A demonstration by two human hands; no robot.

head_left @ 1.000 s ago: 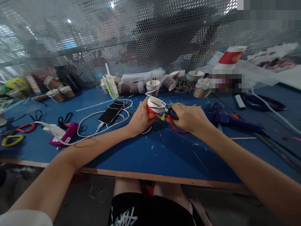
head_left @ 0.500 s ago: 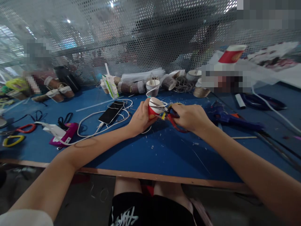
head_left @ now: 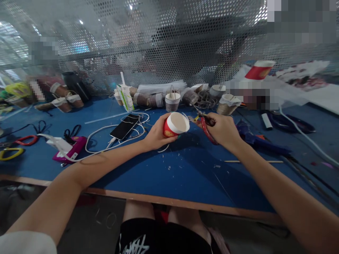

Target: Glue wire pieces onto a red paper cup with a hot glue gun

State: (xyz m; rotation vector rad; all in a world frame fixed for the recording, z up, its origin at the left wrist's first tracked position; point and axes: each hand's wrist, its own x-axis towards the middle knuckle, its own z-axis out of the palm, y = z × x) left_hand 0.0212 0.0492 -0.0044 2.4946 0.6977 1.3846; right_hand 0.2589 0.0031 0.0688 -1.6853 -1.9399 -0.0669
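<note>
My left hand (head_left: 158, 133) is wrapped round a red paper cup (head_left: 171, 129) with a white upper band, tilted so its pale round end faces me. To the right of the cup, my right hand (head_left: 223, 127) grips a pair of scissors (head_left: 208, 130) with red handles. Their blades point up and to the left, apart from the cup. A small yellow bit shows beside the blades; what it is I cannot make out. Below the cup lies a curved white strip (head_left: 163, 149) on the blue table (head_left: 159, 176).
A phone (head_left: 124, 126) with a white cable lies left, near a purple power strip (head_left: 70, 150) and more scissors (head_left: 12, 153). Twine-wrapped cups (head_left: 172, 102) line the back by a perforated metal screen (head_left: 169, 46). A blue glue gun (head_left: 261, 141) and a thin stick (head_left: 274, 162) are at right.
The scissors have come away from the cup's rim, moving right with my right hand. The cup has turned, so more of its pale round end shows.
</note>
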